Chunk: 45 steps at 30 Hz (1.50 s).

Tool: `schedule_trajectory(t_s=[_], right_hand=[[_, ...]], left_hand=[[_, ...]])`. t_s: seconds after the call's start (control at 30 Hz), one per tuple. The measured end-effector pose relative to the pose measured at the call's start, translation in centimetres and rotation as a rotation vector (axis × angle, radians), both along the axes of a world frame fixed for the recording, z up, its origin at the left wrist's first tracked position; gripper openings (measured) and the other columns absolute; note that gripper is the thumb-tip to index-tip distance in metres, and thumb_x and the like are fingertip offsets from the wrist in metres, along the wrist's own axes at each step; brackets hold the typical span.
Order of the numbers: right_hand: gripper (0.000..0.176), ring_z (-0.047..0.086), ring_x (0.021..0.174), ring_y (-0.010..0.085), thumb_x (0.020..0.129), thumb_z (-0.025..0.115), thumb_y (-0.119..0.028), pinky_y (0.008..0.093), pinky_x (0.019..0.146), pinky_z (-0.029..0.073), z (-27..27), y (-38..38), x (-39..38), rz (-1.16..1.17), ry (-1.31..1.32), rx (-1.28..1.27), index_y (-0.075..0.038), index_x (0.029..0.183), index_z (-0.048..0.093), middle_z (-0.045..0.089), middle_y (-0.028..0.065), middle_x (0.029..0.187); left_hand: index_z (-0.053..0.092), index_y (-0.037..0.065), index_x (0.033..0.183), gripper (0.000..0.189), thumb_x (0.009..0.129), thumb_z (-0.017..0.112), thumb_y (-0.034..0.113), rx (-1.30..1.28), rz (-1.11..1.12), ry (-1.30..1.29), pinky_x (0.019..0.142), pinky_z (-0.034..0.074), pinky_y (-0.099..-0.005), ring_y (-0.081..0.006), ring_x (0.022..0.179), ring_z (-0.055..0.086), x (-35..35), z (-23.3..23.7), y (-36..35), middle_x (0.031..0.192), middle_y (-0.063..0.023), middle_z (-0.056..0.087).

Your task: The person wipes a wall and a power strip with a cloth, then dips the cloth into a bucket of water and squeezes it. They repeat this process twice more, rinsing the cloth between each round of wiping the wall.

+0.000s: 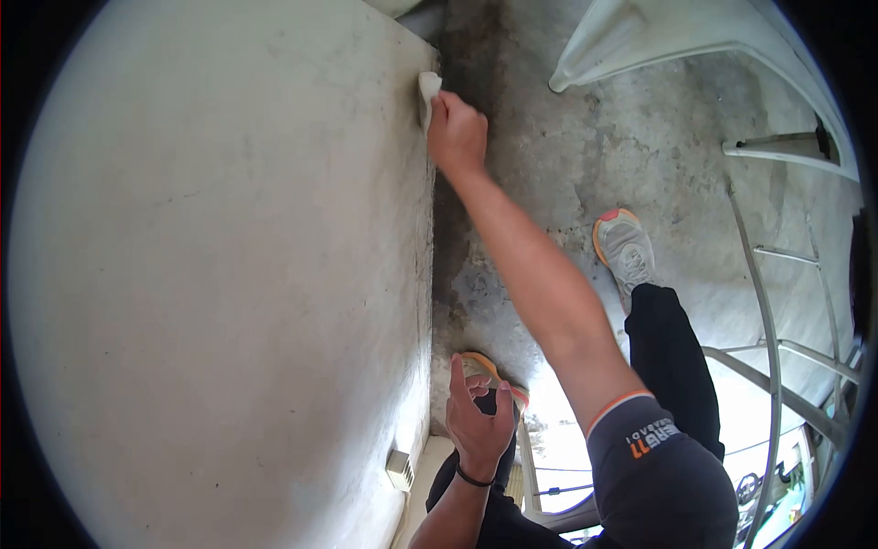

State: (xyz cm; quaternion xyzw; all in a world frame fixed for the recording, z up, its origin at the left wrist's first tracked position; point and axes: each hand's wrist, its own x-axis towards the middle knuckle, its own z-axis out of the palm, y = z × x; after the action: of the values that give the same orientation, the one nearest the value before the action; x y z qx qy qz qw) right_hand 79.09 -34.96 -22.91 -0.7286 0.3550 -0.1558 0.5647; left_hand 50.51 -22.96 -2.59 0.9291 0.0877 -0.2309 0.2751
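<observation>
My right hand (457,133) is stretched far forward, its fingers closed round a white pad or folded cloth (427,96). The pad touches the edge of the pale wall (274,201), close to where the wall meets the stained grey floor (540,137). Nearer my body, my left hand (480,425), with a dark band at the wrist, is raised beside the wall. Its fingers are apart and partly curled, and nothing shows in them.
My shoes (627,252) stand on the floor, one far forward and one partly behind my left hand. White plastic furniture (658,41) is at the upper right. Curved metal bars (768,320) run along the right. A small vent or box (400,469) sits on the wall.
</observation>
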Motion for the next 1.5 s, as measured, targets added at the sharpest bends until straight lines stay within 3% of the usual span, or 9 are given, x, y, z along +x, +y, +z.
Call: schedule_trajectory(t_s=[0.1,0.3,0.47,0.6,0.73,0.8,1.0,1.23,1.5], right_hand=[[0.022,0.069,0.096,0.0358,0.09,0.058,0.0,0.0403,0.081,0.058,5.0,3.8,-4.3,-0.093,-0.431,-0.245,0.002,0.11,0.067,0.069,0.0239,0.104],[0.026,0.067,0.108,0.0306,0.084,0.061,0.006,0.0371,0.082,0.06,3.5,5.4,-3.6,0.062,-0.432,-0.273,0.005,0.109,0.065,0.067,0.0213,0.117],[0.02,0.069,0.077,0.0386,0.089,0.058,-0.008,0.0431,0.07,0.058,-0.9,2.0,1.5,0.115,-0.07,-0.218,0.001,0.103,0.069,0.068,0.0238,0.106],[0.02,0.068,0.079,0.0403,0.091,0.056,-0.011,0.0472,0.071,0.056,-3.1,-1.7,4.2,0.194,0.135,-0.178,-0.003,0.102,0.071,0.068,0.0242,0.096],[0.023,0.069,0.088,0.0402,0.094,0.054,-0.012,0.0458,0.075,0.056,1.8,-1.4,1.0,-0.005,-0.043,0.004,-0.002,0.104,0.071,0.069,0.0241,0.098],[0.021,0.068,0.08,0.0394,0.092,0.06,-0.007,0.0423,0.068,0.056,2.5,2.8,-1.5,-0.149,-0.427,-0.199,-0.003,0.109,0.069,0.068,0.0223,0.104],[0.029,0.071,0.089,0.0363,0.093,0.054,-0.01,0.0411,0.075,0.059,1.5,4.6,-1.2,-0.006,-0.32,-0.232,0.002,0.118,0.063,0.069,0.022,0.107],[0.023,0.068,0.081,0.0402,0.089,0.055,-0.014,0.0483,0.074,0.055,-5.8,-2.9,5.7,0.192,0.25,-0.074,-0.012,0.098,0.075,0.069,0.0203,0.089],[0.021,0.068,0.071,0.0373,0.089,0.06,-0.01,0.0412,0.06,0.054,4.7,0.7,2.1,-0.109,-0.309,-0.201,-0.004,0.107,0.07,0.067,0.0218,0.089]], left_hand=[[0.035,-0.002,0.147,0.073,0.083,0.069,0.008,-0.024,0.004,-0.036,0.076,0.053,-0.033,-0.0212,0.08,0.065,0.5,-0.8,0.0,0.093,-0.0131,0.067],[0.036,-0.003,0.146,0.073,0.082,0.07,0.01,0.016,0.041,-0.025,0.075,0.053,-0.0336,-0.0226,0.08,0.065,0.7,-0.1,0.4,0.093,-0.0137,0.068],[0.036,-0.002,0.146,0.073,0.083,0.07,0.01,0.053,0.011,-0.08,0.077,0.053,-0.0331,-0.0215,0.081,0.065,0.6,-0.1,0.8,0.092,-0.0125,0.067],[0.041,-0.003,0.143,0.07,0.08,0.067,0.009,0.025,-0.06,0.002,0.071,0.054,-0.038,-0.0267,0.076,0.066,-0.1,-0.1,0.7,0.091,-0.014,0.068],[0.041,-0.003,0.143,0.07,0.079,0.065,0.009,-0.002,-0.137,0.049,0.071,0.054,-0.0377,-0.0273,0.076,0.066,0.0,-0.2,0.4,0.092,-0.0137,0.068],[0.04,-0.003,0.144,0.07,0.078,0.063,0.008,-0.013,-0.137,0.045,0.071,0.054,-0.0383,-0.0277,0.076,0.066,0.2,-0.3,0.2,0.092,-0.0142,0.068],[0.039,-0.003,0.145,0.074,0.073,0.056,0.004,-0.081,-0.155,0.093,0.073,0.054,-0.0404,-0.0298,0.078,0.066,0.4,-0.6,-0.4,0.094,-0.016,0.068],[0.039,-0.002,0.145,0.074,0.074,0.052,0.007,0.0,-0.194,0.16,0.074,0.054,-0.0431,-0.0323,0.078,0.066,0.0,-0.8,1.2,0.095,-0.0168,0.069],[0.04,-0.001,0.145,0.074,0.074,0.055,0.007,0.013,-0.207,0.092,0.069,0.054,-0.0411,-0.0313,0.074,0.067,0.7,-1.3,2.1,0.093,-0.0166,0.069]])
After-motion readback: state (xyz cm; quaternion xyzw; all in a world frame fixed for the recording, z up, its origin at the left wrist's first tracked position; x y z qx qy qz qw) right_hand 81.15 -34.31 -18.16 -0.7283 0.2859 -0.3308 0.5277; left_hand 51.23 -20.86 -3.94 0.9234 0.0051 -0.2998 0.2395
